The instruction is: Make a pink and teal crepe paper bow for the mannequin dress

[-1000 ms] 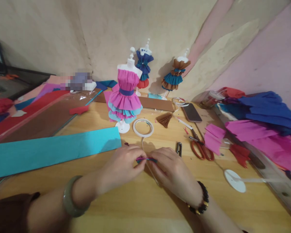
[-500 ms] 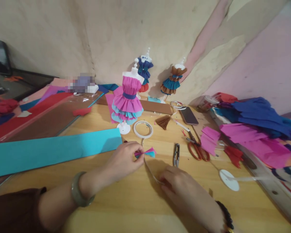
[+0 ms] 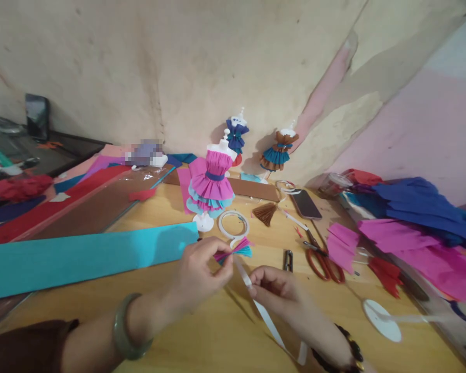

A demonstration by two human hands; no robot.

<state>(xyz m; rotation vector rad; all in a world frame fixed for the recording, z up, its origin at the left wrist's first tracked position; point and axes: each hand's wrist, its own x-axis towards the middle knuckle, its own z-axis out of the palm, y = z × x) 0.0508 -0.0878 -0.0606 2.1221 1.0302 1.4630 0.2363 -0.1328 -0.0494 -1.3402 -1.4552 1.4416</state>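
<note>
Between thumb and fingertips, my left hand point(image 3: 202, 272) pinches a small pink and turquoise pleated paper bow point(image 3: 243, 250) at its middle. A strip of white tape point(image 3: 266, 315) runs from the bow's middle down to the right, its loose end near my wrist. My right hand point(image 3: 277, 290) is closed on that strip, just right of the bow. Beyond the bow lies a white tape roll point(image 3: 233, 225). Behind my left hand stands a small dress form point(image 3: 216, 176) in a pink and light blue ruffled paper dress with a dark blue belt.
Left lies a long turquoise paper strip point(image 3: 89, 254). Thread snips point(image 3: 288, 260), orange-handled scissors point(image 3: 322, 264), a brown paper fan point(image 3: 264, 213) and a phone point(image 3: 306, 203) lie to the right. Pink and blue paper point(image 3: 423, 212) is piled far right. Two more dressed forms stand by the wall.
My right hand has lifted and turned, moving nearer the bow, and the white strip now shows its broad face. The left hand keeps its pinch. The whole view has tilted upward.
</note>
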